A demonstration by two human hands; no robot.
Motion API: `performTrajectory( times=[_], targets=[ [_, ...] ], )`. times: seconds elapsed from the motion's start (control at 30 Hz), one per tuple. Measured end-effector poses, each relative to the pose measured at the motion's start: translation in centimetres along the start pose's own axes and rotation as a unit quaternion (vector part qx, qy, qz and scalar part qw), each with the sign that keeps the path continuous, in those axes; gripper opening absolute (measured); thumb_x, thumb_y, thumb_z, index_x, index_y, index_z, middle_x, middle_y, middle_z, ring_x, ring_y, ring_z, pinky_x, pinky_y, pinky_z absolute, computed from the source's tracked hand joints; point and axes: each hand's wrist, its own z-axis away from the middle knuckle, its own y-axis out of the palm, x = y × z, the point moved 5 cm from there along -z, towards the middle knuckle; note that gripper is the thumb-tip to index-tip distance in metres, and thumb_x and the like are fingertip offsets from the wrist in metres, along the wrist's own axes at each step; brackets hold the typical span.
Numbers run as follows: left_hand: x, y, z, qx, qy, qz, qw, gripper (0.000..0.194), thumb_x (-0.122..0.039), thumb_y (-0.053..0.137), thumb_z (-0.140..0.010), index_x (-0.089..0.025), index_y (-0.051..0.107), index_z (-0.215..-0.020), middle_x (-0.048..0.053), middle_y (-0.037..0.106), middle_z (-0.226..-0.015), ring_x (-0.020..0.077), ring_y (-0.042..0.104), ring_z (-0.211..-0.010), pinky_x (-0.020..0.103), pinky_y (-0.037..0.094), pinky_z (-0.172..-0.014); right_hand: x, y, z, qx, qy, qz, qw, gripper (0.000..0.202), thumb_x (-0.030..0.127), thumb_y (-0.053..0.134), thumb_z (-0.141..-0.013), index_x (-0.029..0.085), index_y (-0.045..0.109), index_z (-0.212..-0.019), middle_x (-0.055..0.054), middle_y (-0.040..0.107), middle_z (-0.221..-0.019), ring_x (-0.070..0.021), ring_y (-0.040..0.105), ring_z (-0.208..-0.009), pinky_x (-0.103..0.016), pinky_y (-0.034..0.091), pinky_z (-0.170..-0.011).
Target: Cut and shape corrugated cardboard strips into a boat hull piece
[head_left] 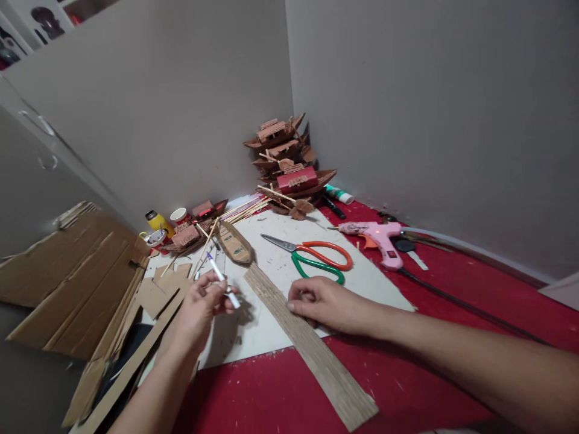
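Head view: slim white pen (217,270) pinched in the left hand (201,304); long brown ribbed strip (328,369), angled toward the red desk's (239,395) near edge, touched by the curled right hand (330,304). Probably light, bendy, best held by its long edges.
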Motion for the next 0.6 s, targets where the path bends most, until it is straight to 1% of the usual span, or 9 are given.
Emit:
performTrajectory(
  times=[0.03, 0.1, 0.17, 0.23, 0.3, 0.33, 0.4, 0.5, 0.6],
  targets=[
    [0.5, 1.2, 0.5, 0.024, -0.024, 0.047, 0.998, 0.034, -0.036, 0.073, -0.066, -0.017, 0.051, -0.084, 0.002, 0.069, -0.072, 0.0079, 0.057, -0.05, 0.021, 0.049, -0.053, 0.4, -0.4, 0.1, -0.043, -0.035, 0.033, 0.998, 0.02, 0.032, 0.056, -0.08, 0.016, 0.06, -0.09, 0.002, 0.053, -0.055, -0.0111, 0.049, -0.048, -0.021, 0.035, -0.045],
    [1.4, 3.2, 1.4, 0.045, -0.051, 0.067, 0.995, 0.033, -0.036, 0.074, -0.066, -0.017, 0.05, -0.079, 0.003, 0.069, -0.068, 0.0084, 0.058, -0.048, 0.021, 0.05, -0.051, 1.3, -0.8, 0.6, -0.097, -0.12, 0.089, 0.984, 0.038, 0.027, 0.054, -0.081, 0.017, 0.054, -0.118, 0.0, 0.059, -0.065, -0.0126, 0.052, -0.054, -0.023, 0.04, -0.052],
    [2.3, 5.0, 2.1, 0.072, -0.073, 0.074, 0.992, 0.034, -0.038, 0.074, -0.065, -0.016, 0.051, -0.076, 0.004, 0.068, -0.062, 0.0098, 0.058, -0.046, 0.021, 0.05, -0.047, 2.0, -0.4, 1.2, -0.088, -0.211, 0.122, 0.966, 0.05, 0.023, 0.048, -0.085, 0.019, 0.042, -0.135, -0.004, 0.066, -0.082, -0.0147, 0.06, -0.066, -0.025, 0.046, -0.063],
    [2.9, 6.8, 2.7, 0.109, -0.09, 0.078, 0.987, 0.036, -0.04, 0.076, -0.063, -0.015, 0.054, -0.076, 0.005, 0.067, -0.059, 0.0108, 0.058, -0.044, 0.022, 0.05, -0.045, 2.3, 0.3, 1.6, -0.047, -0.289, 0.149, 0.944, 0.049, 0.022, 0.044, -0.089, 0.022, 0.04, -0.138, -0.008, 0.067, -0.1, -0.0168, 0.063, -0.085, -0.027, 0.047, -0.075],
    [3.1, 8.3, 3.4, 0.15, -0.103, 0.08, 0.98, 0.037, -0.041, 0.075, -0.063, -0.013, 0.057, -0.078, 0.004, 0.066, -0.058, 0.0107, 0.057, -0.043, 0.022, 0.05, -0.045, 2.3, 0.9, 1.9, -0.018, -0.334, 0.175, 0.926, 0.044, 0.021, 0.044, -0.09, 0.023, 0.047, -0.134, -0.008, 0.067, -0.106, -0.018, 0.063, -0.096, -0.028, 0.047, -0.081],
    [3.0, 9.0, 3.7, 0.164, -0.109, 0.078, 0.977, 0.037, -0.043, 0.074, -0.064, -0.013, 0.057, -0.078, 0.004, 0.066, -0.058, 0.0104, 0.057, -0.042, 0.022, 0.05, -0.045, 2.3, 0.9, 2.0, -0.017, -0.347, 0.186, 0.919, 0.041, 0.02, 0.045, -0.089, 0.023, 0.051, -0.13, -0.008, 0.068, -0.105, -0.0183, 0.063, -0.095, -0.028, 0.048, -0.081],
    [2.4, 9.7, 4.6, 0.174, -0.114, 0.071, 0.975, 0.036, -0.046, 0.072, -0.067, -0.014, 0.056, -0.073, 0.004, 0.066, -0.056, 0.0095, 0.055, -0.04, 0.02, 0.047, -0.043, 2.5, 0.4, 2.1, -0.067, -0.363, 0.196, 0.909, 0.035, 0.02, 0.047, -0.088, 0.019, 0.058, -0.121, -0.009, 0.07, -0.101, -0.0193, 0.066, -0.091, -0.029, 0.049, -0.078],
    [0.3, 9.6, 6.9, 0.126, -0.055, 0.047, 0.989, 0.033, -0.044, 0.066, -0.075, -0.016, 0.053, -0.065, 0.003, 0.065, -0.054, 0.0083, 0.053, -0.04, 0.02, 0.042, -0.043, 3.1, -1.4, 2.5, -0.182, -0.362, 0.16, 0.9, 0.023, 0.022, 0.049, -0.089, 0.016, 0.062, -0.106, -0.01, 0.071, -0.095, -0.0185, 0.067, -0.084, -0.028, 0.051, -0.073],
    [-2.7, 8.1, 10.7, 0.052, 0.108, -0.029, 0.992, 0.024, -0.04, 0.058, -0.084, -0.021, 0.059, -0.069, 0.003, 0.066, -0.063, 0.014, 0.06, -0.056, 0.028, 0.051, -0.056, 3.7, -2.4, 2.9, -0.215, -0.356, 0.115, 0.902, 0.018, 0.023, 0.047, -0.092, 0.015, 0.061, -0.099, -0.008, 0.07, -0.091, -0.0155, 0.066, -0.081, -0.025, 0.05, -0.073]
  ],
)
